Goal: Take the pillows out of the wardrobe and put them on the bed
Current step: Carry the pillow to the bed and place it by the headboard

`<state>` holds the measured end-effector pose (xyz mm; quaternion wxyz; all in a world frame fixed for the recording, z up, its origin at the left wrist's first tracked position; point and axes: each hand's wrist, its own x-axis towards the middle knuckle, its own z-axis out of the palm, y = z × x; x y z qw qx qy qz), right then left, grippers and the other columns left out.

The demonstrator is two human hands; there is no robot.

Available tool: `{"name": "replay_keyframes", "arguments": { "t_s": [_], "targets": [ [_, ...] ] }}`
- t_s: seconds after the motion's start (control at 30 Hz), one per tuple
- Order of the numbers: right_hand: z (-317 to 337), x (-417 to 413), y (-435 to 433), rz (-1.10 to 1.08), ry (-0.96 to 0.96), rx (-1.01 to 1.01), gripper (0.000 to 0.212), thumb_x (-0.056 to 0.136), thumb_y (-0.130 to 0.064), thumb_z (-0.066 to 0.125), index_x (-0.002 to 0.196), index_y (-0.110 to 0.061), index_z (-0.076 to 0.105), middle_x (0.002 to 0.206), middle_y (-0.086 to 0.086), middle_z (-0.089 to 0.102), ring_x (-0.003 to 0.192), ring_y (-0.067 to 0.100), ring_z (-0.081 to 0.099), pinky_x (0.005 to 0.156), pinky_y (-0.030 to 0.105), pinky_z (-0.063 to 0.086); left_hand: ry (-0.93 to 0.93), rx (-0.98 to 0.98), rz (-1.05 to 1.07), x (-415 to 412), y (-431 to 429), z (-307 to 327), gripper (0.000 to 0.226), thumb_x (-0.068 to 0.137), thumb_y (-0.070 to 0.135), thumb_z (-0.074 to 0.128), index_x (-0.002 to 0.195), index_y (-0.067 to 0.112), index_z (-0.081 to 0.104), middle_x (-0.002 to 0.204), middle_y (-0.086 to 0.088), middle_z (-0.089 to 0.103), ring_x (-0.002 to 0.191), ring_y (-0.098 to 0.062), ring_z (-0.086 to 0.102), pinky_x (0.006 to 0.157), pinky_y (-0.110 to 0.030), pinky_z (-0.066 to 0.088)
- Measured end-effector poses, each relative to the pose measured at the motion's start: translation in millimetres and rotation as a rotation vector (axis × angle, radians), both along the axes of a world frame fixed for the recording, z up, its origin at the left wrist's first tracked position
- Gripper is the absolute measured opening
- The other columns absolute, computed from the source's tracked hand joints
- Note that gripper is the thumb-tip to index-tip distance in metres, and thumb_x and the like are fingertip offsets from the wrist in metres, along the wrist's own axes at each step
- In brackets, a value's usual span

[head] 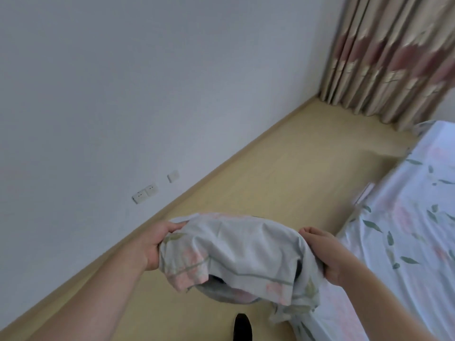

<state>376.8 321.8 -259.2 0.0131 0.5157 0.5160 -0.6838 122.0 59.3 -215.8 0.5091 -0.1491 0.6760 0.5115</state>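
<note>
One pillow (236, 252) in a pale floral case, held up over the floor w/ both my hands: left hand (157, 244) clamped on its left end, right hand (325, 257) clenched round the bunched case at the right end, just beside the bed (406, 212). One bed w/ a matching leaf-print sheet at right. Floor (283, 173) is pale yellow, wall (123, 94) plain white w/ 3 sockets (150, 190), patterned curtain (394, 57) in the far corner.

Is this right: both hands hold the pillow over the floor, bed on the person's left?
Not quite. The head view shows the bed on the person's right, not left. The rest stands: the left hand and right hand hold the pillow over the floor.
</note>
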Motion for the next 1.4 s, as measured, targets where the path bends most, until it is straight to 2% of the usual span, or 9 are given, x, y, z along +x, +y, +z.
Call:
{"name": "replay_keyframes", "arguments": {
  "t_s": [0.23,0.43,0.57,0.77,0.9,1.0,1.13,1.27,1.4],
  "targets": [
    [29.6,-114.3,115.7,-0.006,-0.107,0.295,0.019,0.092,-0.028,0.055,0.09,-0.011,0.064,0.084,0.009,0.069,0.073,0.024,0.059,0.065,0.031,0.047,0.124,-0.07,-0.161,-137.7,158.5,25.8,0.035,0.089,0.017,0.072,0.119,-0.002,0.068,0.106,-0.025,0.075,0.098,-0.039,0.073,0.085,-0.051,0.059],
    [20.9,-201.8,246.4,-0.164,-0.13,0.249,0.02,0.089,-0.029,0.06,0.098,-0.013,0.068,0.095,0.014,0.074,0.092,0.034,0.07,0.085,0.049,0.059,0.135,0.075,-0.197,-245.3,323.3,26.0,0.021,0.093,0.015,0.066,0.109,0.002,0.072,0.093,-0.02,0.078,0.072,-0.031,0.076,0.065,-0.04,0.061],
    [24.4,-242.6,334.3,-0.261,-0.222,0.174,0.031,0.086,-0.03,0.069,0.103,-0.005,0.068,0.095,0.021,0.076,0.089,0.033,0.073,0.08,0.056,0.061,0.108,0.143,-0.272,-305.7,446.9,25.9,0.024,0.093,0.012,0.064,0.115,0.001,0.071,0.102,-0.022,0.076,0.089,-0.033,0.073,0.078,-0.044,0.06],
    [33.4,-271.3,440.9,-0.381,-0.383,0.111,0.023,0.09,-0.029,0.067,0.093,-0.007,0.076,0.087,0.015,0.078,0.086,0.032,0.074,0.085,0.05,0.061,0.099,0.211,-0.448,-351.1,645.3,41.5,0.031,0.091,0.008,0.066,0.12,-0.004,0.066,0.109,-0.025,0.074,0.101,-0.038,0.072,0.081,-0.045,0.059],
    [34.3,-283.8,510.4,-0.562,-0.354,0.157,0.037,0.088,-0.049,0.068,0.091,-0.012,0.069,0.091,0.011,0.073,0.086,0.029,0.069,0.09,0.048,0.058,0.158,0.28,-0.538,-360.0,766.1,49.1,0.026,0.092,0.006,0.064,0.117,-0.002,0.068,0.107,-0.023,0.075,0.098,-0.036,0.073,0.079,-0.043,0.06],
    [25.9,-288.0,587.3,-0.744,-0.215,0.138,0.038,0.092,-0.047,0.065,0.079,-0.012,0.065,0.088,0.01,0.068,0.083,0.028,0.066,0.092,0.047,0.056,0.174,0.306,-0.591,-368.3,859.9,47.8,0.024,0.093,0.007,0.064,0.114,-0.001,0.069,0.103,-0.022,0.076,0.086,-0.033,0.076,0.068,-0.04,0.062],
    [-4.6,-275.5,705.1,-0.911,-0.118,-0.006,0.054,0.084,-0.052,0.069,0.121,-0.012,0.067,0.116,0.013,0.07,0.105,0.037,0.066,0.101,0.054,0.051,0.185,0.301,-0.617,-373.3,976.0,47.3,0.021,0.093,0.008,0.063,0.109,-0.002,0.072,0.097,-0.021,0.077,0.075,-0.031,0.077,0.058,-0.039,0.062],
    [10.6,-278.9,796.9,-0.857,-0.179,-0.088,0.051,0.09,-0.052,0.065,0.116,-0.008,0.07,0.11,0.015,0.074,0.101,0.036,0.069,0.098,0.051,0.054,0.207,0.335,-0.626,-379.1,1081.3,63.7,0.027,0.09,0.006,0.065,0.116,0.0,0.069,0.107,-0.021,0.076,0.087,-0.034,0.076,0.068,-0.041,0.062],
    [22.4,-288.7,889.1,-0.615,-0.297,-0.093,0.082,0.083,-0.08,0.044,0.109,-0.008,0.074,0.104,0.013,0.077,0.098,0.032,0.072,0.096,0.046,0.056,0.243,0.406,-0.599,-381.2,1184.2,79.0,0.03,0.09,0.004,0.066,0.12,0.005,0.067,0.107,-0.018,0.076,0.093,-0.034,0.076,0.072,-0.043,0.062]
  ]
}}
